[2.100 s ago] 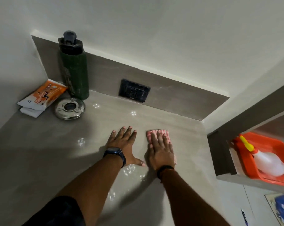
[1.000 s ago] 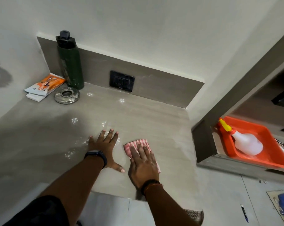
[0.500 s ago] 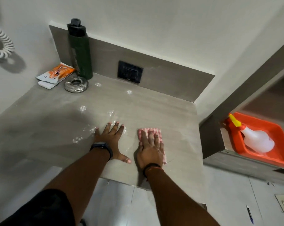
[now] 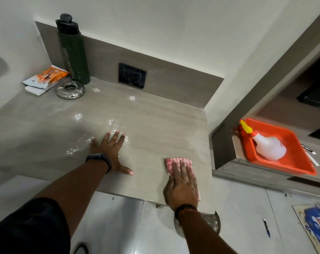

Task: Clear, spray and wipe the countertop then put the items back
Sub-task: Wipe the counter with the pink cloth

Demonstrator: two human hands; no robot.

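Note:
My right hand (image 4: pixel 183 184) lies flat on a pink striped cloth (image 4: pixel 177 161), pressing it onto the grey countertop (image 4: pixel 155 129) near its front right corner. My left hand (image 4: pixel 109 151) rests flat with fingers spread, left of the cloth, among white spray droplets (image 4: pixel 78 117). At the back left corner stand a dark green bottle (image 4: pixel 74 50), a round metal ashtray (image 4: pixel 70 89) and an orange and white packet (image 4: pixel 47 77). A clear spray bottle (image 4: pixel 265 145) with a yellow nozzle lies in an orange tray (image 4: pixel 291 165) on the shelf to the right.
A black wall socket (image 4: pixel 132 75) sits in the grey backsplash. A shelf unit borders the counter's right side, with pens beside the tray. Below on the floor are a metal mesh bin (image 4: pixel 210 220), a pen (image 4: pixel 266 227) and a blue packet (image 4: pixel 318 226).
My right hand has slid the cloth to the right and toward the counter's front edge. My left hand stays planted in about the same spot.

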